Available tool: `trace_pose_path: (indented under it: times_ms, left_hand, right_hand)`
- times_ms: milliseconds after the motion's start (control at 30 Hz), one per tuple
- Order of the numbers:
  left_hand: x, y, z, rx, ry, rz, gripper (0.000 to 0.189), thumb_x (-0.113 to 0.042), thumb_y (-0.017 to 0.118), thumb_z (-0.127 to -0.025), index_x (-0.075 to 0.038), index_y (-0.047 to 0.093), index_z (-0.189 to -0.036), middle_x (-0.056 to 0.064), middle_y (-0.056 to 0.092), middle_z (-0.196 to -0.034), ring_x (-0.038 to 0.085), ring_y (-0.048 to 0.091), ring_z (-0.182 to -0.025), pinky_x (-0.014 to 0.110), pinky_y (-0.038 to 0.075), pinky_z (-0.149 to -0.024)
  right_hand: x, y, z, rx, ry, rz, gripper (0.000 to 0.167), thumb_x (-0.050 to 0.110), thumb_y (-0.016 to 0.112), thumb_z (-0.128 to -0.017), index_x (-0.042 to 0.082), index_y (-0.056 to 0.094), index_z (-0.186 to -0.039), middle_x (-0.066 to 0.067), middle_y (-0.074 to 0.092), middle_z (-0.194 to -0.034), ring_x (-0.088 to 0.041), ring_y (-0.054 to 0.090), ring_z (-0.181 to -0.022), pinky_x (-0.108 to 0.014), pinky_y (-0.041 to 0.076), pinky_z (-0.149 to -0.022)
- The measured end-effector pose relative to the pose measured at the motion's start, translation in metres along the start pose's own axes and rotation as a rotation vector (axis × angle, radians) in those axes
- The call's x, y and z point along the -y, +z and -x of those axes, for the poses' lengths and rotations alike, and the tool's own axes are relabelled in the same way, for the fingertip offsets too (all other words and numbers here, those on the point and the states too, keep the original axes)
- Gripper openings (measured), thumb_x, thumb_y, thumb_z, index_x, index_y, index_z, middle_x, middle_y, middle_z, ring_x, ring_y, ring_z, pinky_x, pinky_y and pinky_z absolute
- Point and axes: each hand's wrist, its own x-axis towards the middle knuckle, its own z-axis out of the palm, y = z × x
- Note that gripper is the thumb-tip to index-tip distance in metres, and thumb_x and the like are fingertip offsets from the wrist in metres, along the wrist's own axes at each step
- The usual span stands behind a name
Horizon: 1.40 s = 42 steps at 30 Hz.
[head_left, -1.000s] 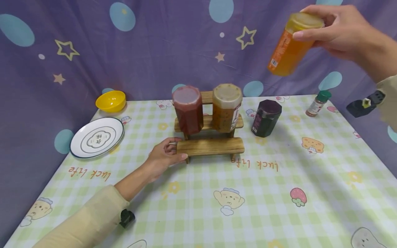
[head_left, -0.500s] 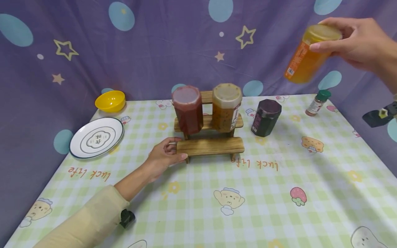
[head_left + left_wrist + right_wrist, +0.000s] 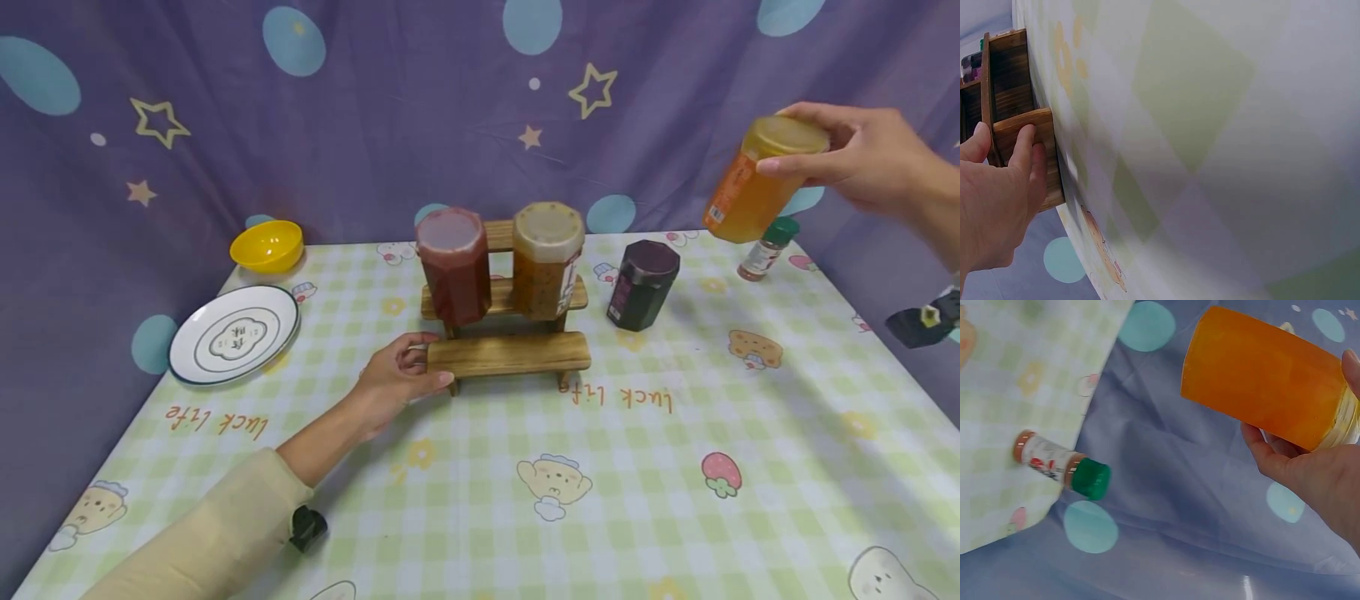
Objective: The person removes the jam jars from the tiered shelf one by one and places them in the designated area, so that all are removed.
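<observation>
My right hand point(image 3: 873, 158) grips an orange jar point(image 3: 750, 200) with a yellow lid near its top, tilted in the air above the table's back right. In the right wrist view its amber body point(image 3: 1260, 375) fills the upper right. My left hand point(image 3: 390, 383) holds the left end of a small wooden step rack point(image 3: 510, 357), thumb at the front edge; fingers point(image 3: 1025, 147) lie along its end in the left wrist view. On the rack's middle step stand a red jar point(image 3: 456, 271) and a jar of speckled amber contents point(image 3: 547, 262). The bottom step is bare.
A dark purple jar point(image 3: 643, 287) stands right of the rack. Behind the held jar, a small green-capped shaker point(image 3: 765, 254) is near the back right edge. A white plate point(image 3: 195, 342) and yellow bowl point(image 3: 268, 248) sit at the left. A purple curtain point(image 3: 420, 125) hangs behind.
My right hand has moved right and downward with the orange jar, which now partly overlaps the shaker's area in the head view. My left hand and the rack have stayed still.
</observation>
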Motion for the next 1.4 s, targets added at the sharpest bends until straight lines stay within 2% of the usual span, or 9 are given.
trace_pose_path:
  times_ms: [133,333,467,567,633,867,1067,1233,1400]
  left_hand:
    - [-0.001,0.000,0.000,-0.004,-0.003,-0.009,0.061,-0.001,0.073,-0.084,-0.009,0.043,-0.137,0.000,0.026,-0.077,0.010,0.029,-0.065,0.024,0.044,-0.067]
    - [0.000,0.001,-0.001,-0.007,-0.005,-0.003,0.060,-0.001,0.073,-0.084,-0.009,0.044,-0.136,0.001,0.026,-0.078,0.010,0.029,-0.066,0.024,0.046,-0.068]
    - [0.000,0.002,-0.001,-0.003,-0.004,0.008,0.061,0.001,0.072,-0.084,-0.009,0.043,-0.136,0.001,0.025,-0.077,0.010,0.029,-0.066,0.024,0.054,-0.078]
    - [0.001,0.003,-0.001,0.001,-0.003,0.021,0.061,0.002,0.072,-0.084,-0.008,0.043,-0.137,0.001,0.025,-0.077,0.010,0.029,-0.065,0.033,0.057,-0.089]
    - [0.001,0.003,-0.001,-0.001,-0.004,0.027,0.061,0.003,0.072,-0.084,-0.008,0.043,-0.137,0.002,0.025,-0.077,0.010,0.029,-0.066,0.036,0.056,-0.092]
    - [0.000,0.003,0.000,-0.009,-0.011,0.025,0.061,0.003,0.071,-0.084,-0.008,0.043,-0.137,0.002,0.026,-0.079,0.010,0.030,-0.067,0.039,0.055,-0.094]
    - [-0.001,0.003,0.000,-0.010,-0.006,0.020,0.061,0.004,0.071,-0.084,-0.007,0.043,-0.137,0.003,0.026,-0.081,0.010,0.031,-0.068,0.038,0.056,-0.093]
    - [-0.001,0.003,0.000,-0.015,-0.021,-0.004,0.062,0.002,0.072,-0.084,-0.008,0.043,-0.137,0.002,0.037,-0.090,0.012,0.037,-0.074,0.037,0.056,-0.092]
    - [-0.001,0.004,0.000,-0.021,-0.017,0.005,0.061,0.003,0.072,-0.083,-0.008,0.044,-0.136,0.003,0.032,-0.086,0.011,0.035,-0.071,0.036,0.057,-0.091]
  right_hand:
    - [-0.014,0.004,0.004,0.035,0.025,0.006,0.065,0.009,0.071,-0.087,0.015,0.040,-0.144,0.009,0.055,-0.109,-0.003,0.056,-0.092,-0.009,0.054,-0.069]
    - [-0.028,0.009,0.012,0.013,0.070,0.143,0.074,0.022,0.074,-0.087,0.017,0.035,-0.149,0.015,0.053,-0.107,-0.002,0.052,-0.094,-0.004,0.050,-0.069]
    - [-0.038,0.013,0.018,-0.005,0.087,0.180,0.075,0.027,0.074,-0.086,0.019,0.035,-0.150,0.017,0.053,-0.107,-0.001,0.051,-0.094,-0.002,0.046,-0.068]
    - [-0.046,0.016,0.022,-0.022,0.090,0.230,0.074,0.033,0.074,-0.086,0.022,0.037,-0.149,0.017,0.053,-0.107,-0.001,0.051,-0.092,-0.005,0.046,-0.065]
    - [-0.052,0.018,0.025,-0.013,0.099,0.242,0.071,0.035,0.073,-0.086,0.025,0.038,-0.148,0.017,0.052,-0.108,0.000,0.051,-0.092,-0.007,0.047,-0.063]
    - [-0.072,0.035,0.030,0.004,0.099,0.135,0.070,0.029,0.074,-0.086,0.017,0.040,-0.146,0.016,0.054,-0.107,0.003,0.054,-0.091,-0.005,0.049,-0.067]
    - [-0.085,0.049,0.034,-0.004,0.089,0.139,0.073,0.030,0.076,-0.084,0.013,0.040,-0.145,0.017,0.055,-0.106,0.002,0.055,-0.090,-0.005,0.049,-0.069]
    - [-0.092,0.054,0.037,-0.003,0.074,0.132,0.072,0.029,0.076,-0.084,0.013,0.040,-0.144,0.017,0.054,-0.108,0.003,0.054,-0.092,-0.006,0.050,-0.070]
    - [-0.096,0.057,0.038,-0.008,0.061,0.159,0.073,0.031,0.075,-0.084,0.011,0.039,-0.145,0.015,0.053,-0.110,0.003,0.053,-0.092,-0.005,0.050,-0.070]
